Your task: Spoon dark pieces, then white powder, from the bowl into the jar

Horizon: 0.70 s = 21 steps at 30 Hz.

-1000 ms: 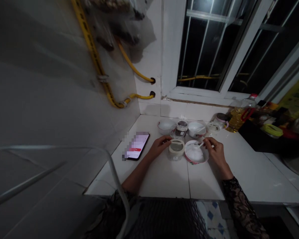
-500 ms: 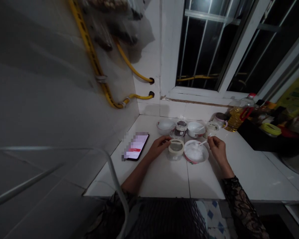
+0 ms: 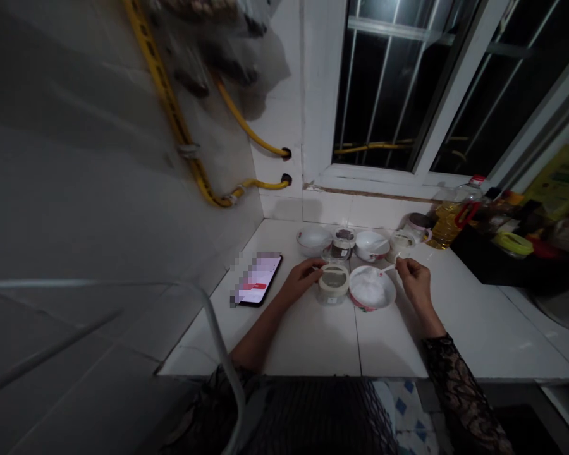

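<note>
My right hand (image 3: 413,279) pinches the handle of a small white spoon (image 3: 387,268). Its other end reaches into a white bowl with a red pattern (image 3: 370,308), where white powder or grains (image 3: 367,287) are heaped. To the left of that bowl, and close beside it, stands a clear jar with a cream-coloured rim (image 3: 333,294). The fingers of my left hand (image 3: 306,278) are curled against the jar's left upper edge, gripping it. What the jar contains is too dim to make out.
Behind are a pale bowl (image 3: 313,241), a jar with dark contents (image 3: 343,244), a white bowl holding a spoon (image 3: 370,248) and another cream-rimmed jar (image 3: 401,244). A lit phone (image 3: 260,281) lies left. An oil bottle (image 3: 446,224) and a black box (image 3: 478,259) stand right.
The view has shifted very slightly. Both hands keep their places, the left at the jar and the right on the spoon over the bowl.
</note>
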### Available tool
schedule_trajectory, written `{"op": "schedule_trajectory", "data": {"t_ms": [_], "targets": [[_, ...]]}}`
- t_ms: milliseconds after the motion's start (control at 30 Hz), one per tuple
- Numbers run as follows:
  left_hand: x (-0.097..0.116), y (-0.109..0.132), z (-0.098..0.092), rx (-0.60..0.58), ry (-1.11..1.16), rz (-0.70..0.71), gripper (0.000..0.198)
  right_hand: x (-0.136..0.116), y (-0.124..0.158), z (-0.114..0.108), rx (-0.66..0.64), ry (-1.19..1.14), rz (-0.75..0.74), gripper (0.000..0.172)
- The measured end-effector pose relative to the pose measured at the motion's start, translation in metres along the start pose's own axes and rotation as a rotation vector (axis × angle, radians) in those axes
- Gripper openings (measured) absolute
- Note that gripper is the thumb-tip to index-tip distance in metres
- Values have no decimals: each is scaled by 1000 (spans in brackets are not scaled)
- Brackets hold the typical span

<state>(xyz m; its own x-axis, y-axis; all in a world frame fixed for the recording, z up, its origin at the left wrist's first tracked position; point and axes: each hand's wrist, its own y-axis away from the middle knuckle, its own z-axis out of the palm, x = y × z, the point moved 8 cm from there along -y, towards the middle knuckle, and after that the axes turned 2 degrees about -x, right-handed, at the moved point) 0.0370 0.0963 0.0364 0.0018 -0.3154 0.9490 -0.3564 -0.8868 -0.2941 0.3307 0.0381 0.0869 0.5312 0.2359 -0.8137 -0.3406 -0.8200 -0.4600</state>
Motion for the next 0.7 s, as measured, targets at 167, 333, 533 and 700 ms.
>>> {"op": "schedule_trajectory", "data": {"t_ms": [167,333,533,700], "targets": [[0,0,1,-6,3,1,37,12,-2,2,3,-58,87,51],[-1,0,0,1,-4,-6,36,25,-3,5,13,-149,185,53],[-1,-1,2,-12,-8,3,36,20,-4,15,-23,-238,249,52],[-2,-1,2,-12,15,3,38,-21,2,34,-45,-238,82,50]]}}
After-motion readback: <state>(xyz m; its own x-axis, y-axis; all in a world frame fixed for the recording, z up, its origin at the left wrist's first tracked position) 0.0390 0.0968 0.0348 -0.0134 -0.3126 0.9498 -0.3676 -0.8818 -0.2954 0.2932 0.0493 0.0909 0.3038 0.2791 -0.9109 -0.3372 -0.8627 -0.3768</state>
